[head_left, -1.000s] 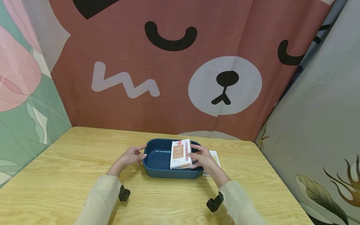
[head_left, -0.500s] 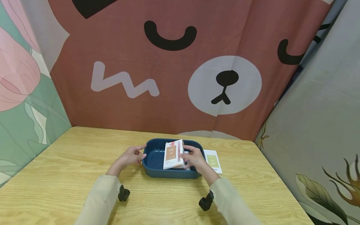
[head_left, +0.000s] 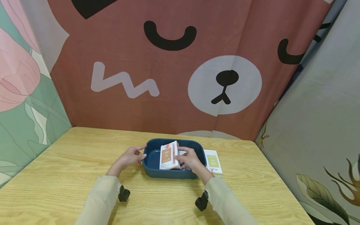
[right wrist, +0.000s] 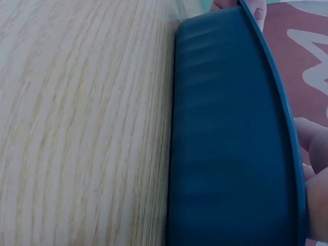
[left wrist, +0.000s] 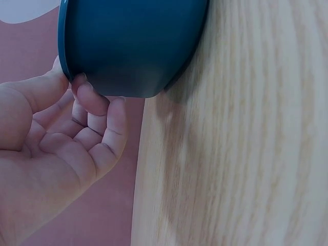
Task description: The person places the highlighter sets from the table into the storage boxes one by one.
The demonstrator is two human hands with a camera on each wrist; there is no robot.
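A dark blue rectangular basin [head_left: 153,173] with rounded corners stands on the table. My left hand [head_left: 131,156] pinches its left rim; in the left wrist view the thumb and curled fingers [left wrist: 92,100] meet at that rim. Inside the basin, my right hand [head_left: 189,158] holds a flat white box [head_left: 166,155] with an orange panel by its right side, the box leaning at a tilt. Something white shows behind the right hand's fingers, partly hidden. In the right wrist view the basin wall [right wrist: 230,133] hides the box and most of the right hand [right wrist: 318,174].
Another flat white box [head_left: 212,160], with a green panel, lies on the wooden table [head_left: 92,156] just right of the basin. A brown bear-print curtain [head_left: 126,112] hangs behind the table, with patterned cloths at both sides.
My right hand has moved left inside the basin, bringing the orange-panelled box with it. More of the green-panelled box now shows. My left hand stays on the rim.
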